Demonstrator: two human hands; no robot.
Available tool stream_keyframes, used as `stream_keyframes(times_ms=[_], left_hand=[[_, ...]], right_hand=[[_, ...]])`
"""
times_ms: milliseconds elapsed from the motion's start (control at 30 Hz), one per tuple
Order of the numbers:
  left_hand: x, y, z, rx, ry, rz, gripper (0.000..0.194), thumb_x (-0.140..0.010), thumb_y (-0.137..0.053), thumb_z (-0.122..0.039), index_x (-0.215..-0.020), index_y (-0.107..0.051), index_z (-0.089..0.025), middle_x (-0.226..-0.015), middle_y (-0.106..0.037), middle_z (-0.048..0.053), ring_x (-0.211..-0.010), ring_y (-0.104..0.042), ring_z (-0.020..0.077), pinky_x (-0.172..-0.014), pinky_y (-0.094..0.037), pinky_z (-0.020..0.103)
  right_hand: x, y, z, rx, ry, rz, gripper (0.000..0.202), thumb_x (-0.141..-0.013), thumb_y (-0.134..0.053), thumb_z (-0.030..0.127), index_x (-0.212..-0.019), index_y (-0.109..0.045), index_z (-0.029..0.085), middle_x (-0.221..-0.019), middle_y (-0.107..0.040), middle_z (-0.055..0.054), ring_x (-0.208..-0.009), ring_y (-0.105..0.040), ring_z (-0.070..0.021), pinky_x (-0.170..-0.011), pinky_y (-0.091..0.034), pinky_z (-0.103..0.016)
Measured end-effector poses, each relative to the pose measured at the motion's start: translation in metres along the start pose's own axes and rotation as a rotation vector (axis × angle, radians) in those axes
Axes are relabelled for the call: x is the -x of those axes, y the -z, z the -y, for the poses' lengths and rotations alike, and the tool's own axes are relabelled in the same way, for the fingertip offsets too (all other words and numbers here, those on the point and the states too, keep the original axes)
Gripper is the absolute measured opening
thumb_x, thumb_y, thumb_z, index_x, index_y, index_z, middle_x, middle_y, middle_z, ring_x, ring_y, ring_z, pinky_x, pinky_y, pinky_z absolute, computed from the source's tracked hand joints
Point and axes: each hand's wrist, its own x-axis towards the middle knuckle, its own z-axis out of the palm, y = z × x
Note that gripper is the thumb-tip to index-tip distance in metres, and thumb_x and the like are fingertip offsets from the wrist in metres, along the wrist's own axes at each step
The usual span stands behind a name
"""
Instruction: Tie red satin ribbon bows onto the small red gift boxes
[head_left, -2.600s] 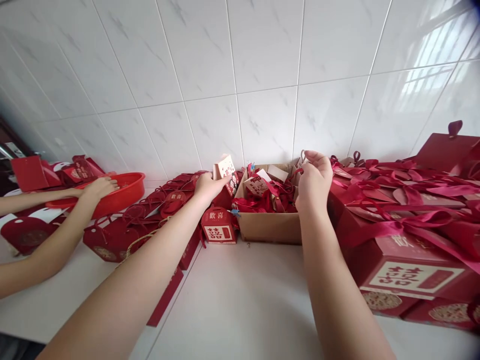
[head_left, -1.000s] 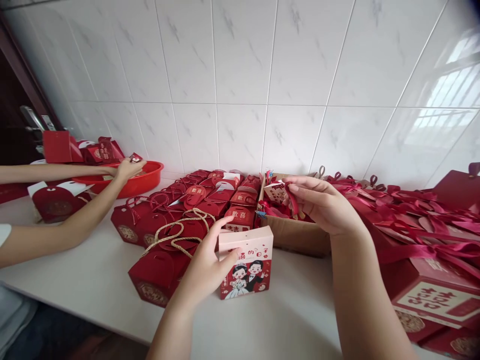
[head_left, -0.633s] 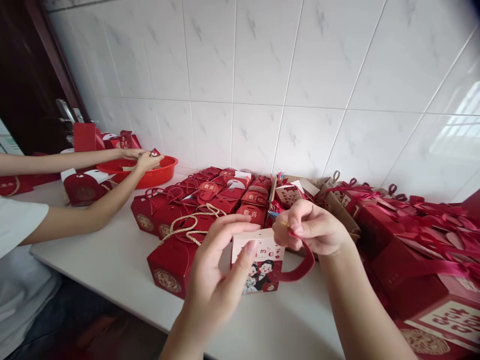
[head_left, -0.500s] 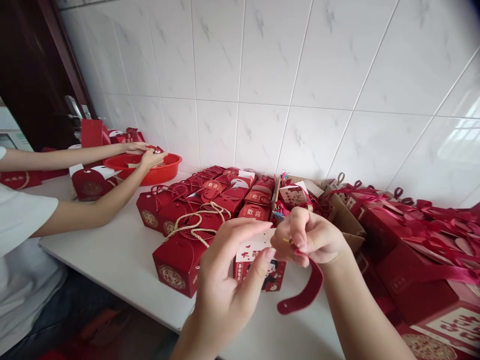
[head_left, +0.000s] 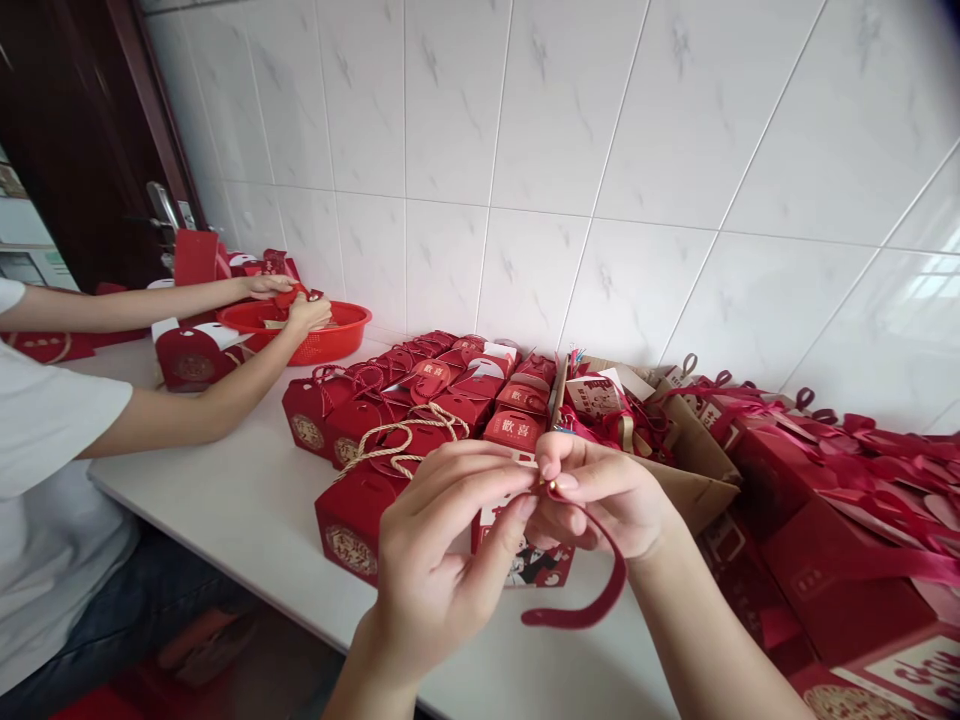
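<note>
A curved dark red strap hangs from the fingertips of my right hand, which pinch its upper end beside a tiny gold-coloured piece. Thumb and fingers of my left hand close together at the same small piece, touching my right fingertips. Partly hidden behind both hands stands a red and white box with a printed figure. Left of it is a red box with a round gold pattern, and tan cord lies over its top.
Rows of small red boxes stand near the tiled wall. An open cardboard box holds tags and ribbons. Large red boxes with ribbons are at right. At left, another person's hands hold something red over a red basket.
My left fingertips have closed in on the small piece at my right fingertips. The strap's free end has swung left. The view has shifted slightly, and the other person's hands hold the red item higher.
</note>
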Motion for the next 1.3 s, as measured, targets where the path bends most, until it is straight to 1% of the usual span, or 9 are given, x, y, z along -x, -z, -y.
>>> stream_keyframes(times_ms=[133,300,433,567,833,933,1133,1200,1300], left_hand=[[0.002,0.001,0.007,-0.024,0.020,-0.007,0.032,-0.075,-0.063,0.005,-0.099,-0.064,-0.016,-0.092,-0.068,0.004,-0.095,-0.062,0.0170,-0.084,-0.053,0.032],[0.003,-0.001,0.014,-0.051,0.088,-0.026,0.028,-0.078,-0.063,0.002,-0.096,-0.064,-0.018,-0.093,-0.068,0.002,-0.094,-0.062,0.0149,-0.084,-0.052,0.029],[0.004,-0.002,0.018,-0.031,0.111,-0.019,0.028,-0.079,-0.062,0.001,-0.098,-0.064,-0.020,-0.095,-0.067,0.002,-0.095,-0.062,0.0153,-0.083,-0.053,0.029],[0.005,-0.002,0.021,-0.030,0.104,-0.035,0.029,-0.080,-0.060,0.002,-0.098,-0.064,-0.021,-0.094,-0.067,0.003,-0.093,-0.063,0.0162,-0.082,-0.054,0.031],[0.003,-0.004,0.017,-0.162,-0.003,-0.072,0.029,-0.077,-0.062,0.003,-0.095,-0.064,-0.020,-0.089,-0.069,0.003,-0.086,-0.064,0.0168,-0.078,-0.053,0.032],[0.003,-0.009,0.014,-0.154,0.026,-0.097,0.028,-0.076,-0.061,0.002,-0.095,-0.063,-0.019,-0.089,-0.068,0.003,-0.085,-0.063,0.0163,-0.078,-0.052,0.031],[0.005,-0.015,0.009,-0.094,0.153,-0.126,0.025,-0.076,-0.059,0.000,-0.091,-0.063,-0.019,-0.087,-0.065,0.003,-0.084,-0.061,0.0163,-0.074,-0.052,0.031],[0.005,-0.014,0.010,-0.097,0.153,-0.131,0.024,-0.076,-0.060,0.000,-0.090,-0.063,-0.019,-0.085,-0.065,0.002,-0.081,-0.061,0.0158,-0.073,-0.051,0.031],[0.004,-0.011,0.010,-0.103,0.101,-0.111,0.026,-0.074,-0.062,0.002,-0.090,-0.064,-0.019,-0.081,-0.066,0.001,-0.077,-0.060,0.0149,-0.072,-0.050,0.031]], right_hand=[[-0.002,-0.004,0.001,0.017,0.028,-0.069,0.011,-0.082,-0.064,0.012,-0.086,-0.071,0.019,-0.062,-0.068,0.001,-0.046,-0.059,-0.0047,-0.051,-0.048,-0.013],[-0.004,-0.006,0.002,0.038,0.031,-0.158,0.008,-0.082,-0.064,0.014,-0.086,-0.068,0.019,-0.062,-0.067,0.001,-0.049,-0.061,-0.0066,-0.046,-0.046,-0.012],[-0.005,-0.004,0.001,0.030,0.029,-0.191,0.008,-0.081,-0.065,0.013,-0.087,-0.067,0.019,-0.063,-0.066,0.001,-0.055,-0.063,-0.0075,-0.047,-0.046,-0.012],[-0.005,-0.005,0.000,0.043,0.033,-0.204,0.008,-0.081,-0.064,0.012,-0.087,-0.066,0.018,-0.063,-0.065,0.001,-0.054,-0.061,-0.0065,-0.048,-0.046,-0.012],[-0.007,-0.011,0.001,0.057,0.056,-0.316,0.006,-0.074,-0.068,0.012,-0.080,-0.067,0.014,-0.058,-0.061,0.002,-0.049,-0.055,-0.0059,-0.046,-0.044,-0.013],[-0.006,-0.011,0.002,0.082,0.063,-0.336,0.006,-0.073,-0.069,0.013,-0.079,-0.066,0.014,-0.057,-0.060,0.003,-0.046,-0.052,-0.0052,-0.045,-0.043,-0.014],[-0.003,-0.013,0.002,0.187,0.072,-0.382,0.009,-0.073,-0.070,0.015,-0.080,-0.065,0.017,-0.063,-0.060,0.002,-0.052,-0.054,-0.0076,-0.050,-0.044,-0.018],[-0.002,-0.014,0.001,0.182,0.083,-0.378,0.008,-0.073,-0.069,0.015,-0.079,-0.065,0.016,-0.065,-0.061,0.001,-0.054,-0.056,-0.0078,-0.052,-0.045,-0.019],[-0.001,-0.015,0.001,0.140,0.084,-0.352,0.007,-0.073,-0.069,0.013,-0.079,-0.065,0.015,-0.066,-0.063,0.000,-0.054,-0.058,-0.0078,-0.051,-0.046,-0.017]])
